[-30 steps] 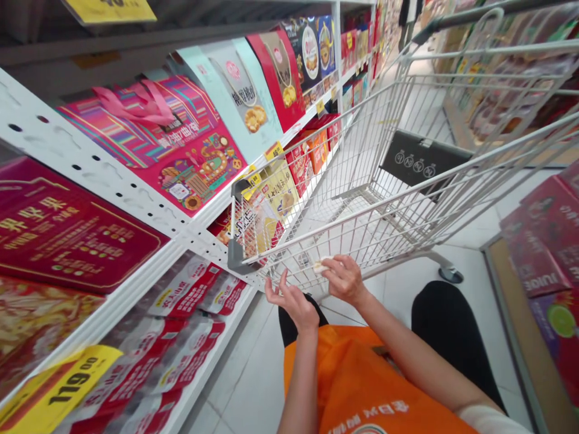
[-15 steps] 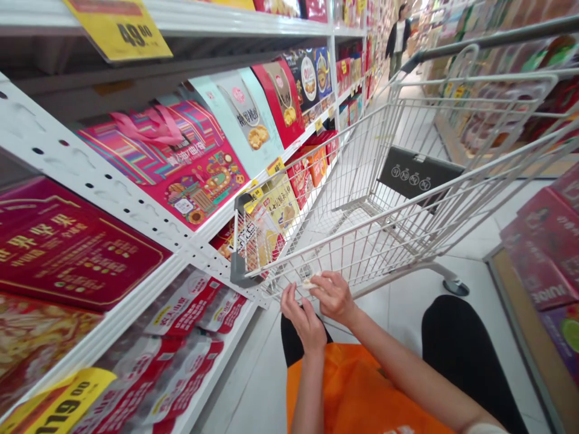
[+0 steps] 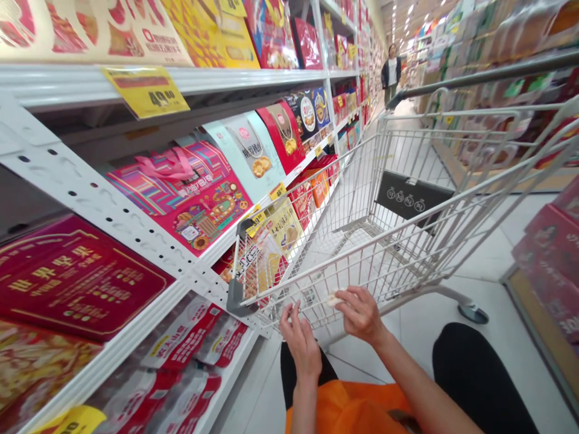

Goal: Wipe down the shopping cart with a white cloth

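Pinching a small pale scrap beside the shopping cart, the right hand needs a light, steady grip, I'd say; the left hand curls nearby, whether around anything I cannot tell

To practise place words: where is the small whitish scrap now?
In the head view, below and right of centre, the whitish scrap is in the right hand, beside the cart.

Bright orange garment, plain black trousers, bare forearms, bare left hand, bare right hand
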Available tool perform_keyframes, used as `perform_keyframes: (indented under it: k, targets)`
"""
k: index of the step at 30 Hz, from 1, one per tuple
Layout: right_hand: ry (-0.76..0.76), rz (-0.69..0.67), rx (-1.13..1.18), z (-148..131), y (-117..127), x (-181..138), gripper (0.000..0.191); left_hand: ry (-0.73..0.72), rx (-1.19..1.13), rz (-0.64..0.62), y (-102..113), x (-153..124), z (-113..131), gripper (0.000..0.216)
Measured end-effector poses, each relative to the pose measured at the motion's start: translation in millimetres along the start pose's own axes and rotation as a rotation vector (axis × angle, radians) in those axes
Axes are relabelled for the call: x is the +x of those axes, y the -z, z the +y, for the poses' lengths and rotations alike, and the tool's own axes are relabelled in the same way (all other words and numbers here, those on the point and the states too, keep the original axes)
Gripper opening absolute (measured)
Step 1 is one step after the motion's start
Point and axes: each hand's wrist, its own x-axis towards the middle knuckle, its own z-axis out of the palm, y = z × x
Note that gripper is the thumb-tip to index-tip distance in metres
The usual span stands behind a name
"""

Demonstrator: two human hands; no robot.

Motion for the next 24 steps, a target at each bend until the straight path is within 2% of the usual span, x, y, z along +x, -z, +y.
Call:
perform_keyframes:
  k: [4,7,16,21,22,24]
  targets:
    - [-0.067,0.059,-0.034,22,14,-8,0.033,-0.009,0.038,0.031,-4,2,2,0.043]
    - [-0.141,0.116,-0.034,29,15,-13,0.038,0.004,0.053,0.039,-7,2,3,0.043]
    - [-0.274,0.221,-0.005,-8,-18,-9,0.037,0.051,0.032,0.094,-15,1,7,0.041]
    - [-0.220,0.207,-0.012,-5,-15,-7,0.036,0.003,0.066,0.259,-24,-13,22,0.048]
    - [-0.190,0.191,-0.020,-1,-11,-7,0.035,-0.029,0.088,0.255,-27,-15,25,0.047]
    - [-0.142,0.166,-0.037,9,-2,-8,0.034,-0.067,0.116,0.163,-32,-17,29,0.044]
